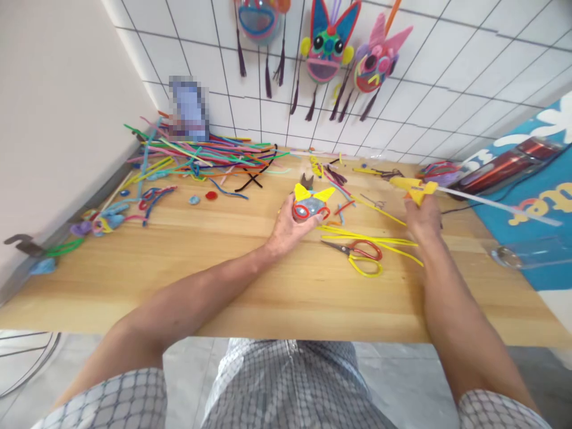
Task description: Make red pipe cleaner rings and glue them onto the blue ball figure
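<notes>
My left hand (290, 225) is closed around a small clear craft figure (311, 206) with yellow pointed ears and red rings for eyes. It is held just above the wooden table, its front turned toward me. On the right, my right hand (423, 215) grips a yellow hot glue gun (413, 187), its nozzle pointing left and a long white glue stick (496, 204) sticking out behind. Between my hands lie yellow pipe cleaners (375, 238) and scissors (357, 252) with one red and one yellow handle loop. Pliers (306, 181) lie behind the figure.
Colourful pipe cleaners (214, 156) are heaped at the back left, below a blurred propped-up screen (190, 110). Finished masks (328, 50) with tassels hang on the tiled wall. A red thermos (504, 167) and a clear cup (531, 253) lie at the right. A red disc (211, 195) sits left of centre.
</notes>
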`<state>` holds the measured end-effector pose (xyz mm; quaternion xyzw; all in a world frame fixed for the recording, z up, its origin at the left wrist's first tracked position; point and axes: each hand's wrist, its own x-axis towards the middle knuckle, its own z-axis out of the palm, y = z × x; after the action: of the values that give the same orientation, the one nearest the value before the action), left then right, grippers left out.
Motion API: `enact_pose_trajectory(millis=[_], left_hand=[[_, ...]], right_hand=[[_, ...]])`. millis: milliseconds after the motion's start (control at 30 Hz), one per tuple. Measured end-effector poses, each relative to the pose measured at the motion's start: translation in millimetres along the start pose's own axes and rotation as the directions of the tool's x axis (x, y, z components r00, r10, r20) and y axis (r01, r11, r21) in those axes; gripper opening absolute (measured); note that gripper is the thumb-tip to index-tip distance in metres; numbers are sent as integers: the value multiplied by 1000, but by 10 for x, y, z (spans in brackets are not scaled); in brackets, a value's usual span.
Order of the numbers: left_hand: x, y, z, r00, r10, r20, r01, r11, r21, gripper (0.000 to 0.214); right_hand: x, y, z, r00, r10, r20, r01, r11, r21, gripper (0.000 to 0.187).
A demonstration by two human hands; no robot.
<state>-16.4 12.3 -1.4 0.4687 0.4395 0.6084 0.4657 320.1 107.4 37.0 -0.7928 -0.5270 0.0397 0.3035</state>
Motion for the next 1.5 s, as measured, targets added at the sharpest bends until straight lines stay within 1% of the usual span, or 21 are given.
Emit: enact_pose_trajectory(millis=[100,200,300,367,467,567,700,833,967,1100,1267,1500], left_hand=[[11,-33,-16,1000,-12,3,12,998,-61,65],[34,-72,-38,1000,-14,13,16,992,-125,63],[52,-98,-51,1000,-11,20,14,984,-178,60],[58,-110,-53,1000,-8,23,12,977,-212,57],[60,-125,-53,999,-27,37,36,963,-267,55],[63,-139,-55,996,-66,56,80,944,-319,57],[71,-133,-65,990,-97,107,131,913,-387,53],[68,-77,-83,974,-123,191,190,904,-384,46],[54,-7,-94,958,-167,231,244,901,-360,48],[42,33,-98,947,-201,249,277,904,-325,47],[38,51,-91,944,-216,250,287,912,-294,46],[36,36,-101,943,-224,244,287,920,-266,49]], right_hand=[[-87,-161,-60,999,-38,22,37,998,49,24],[-227,-367,-81,998,-63,11,61,992,109,32],[-428,-587,-75,995,-98,-2,97,978,185,34],[-577,-703,-57,992,-123,8,119,970,213,36],[-774,-790,-5,988,-156,15,145,945,294,36],[-896,-783,54,974,-225,25,205,923,327,31],[-943,-712,114,953,-300,46,278,923,267,29],[-952,-671,164,929,-361,77,336,913,231,21],[-971,-674,183,910,-408,76,381,895,233,14],[-990,-671,194,890,-454,46,429,866,256,16],[-1004,-652,244,861,-506,41,485,844,230,17],[-996,-631,279,857,-512,50,493,846,204,20]])
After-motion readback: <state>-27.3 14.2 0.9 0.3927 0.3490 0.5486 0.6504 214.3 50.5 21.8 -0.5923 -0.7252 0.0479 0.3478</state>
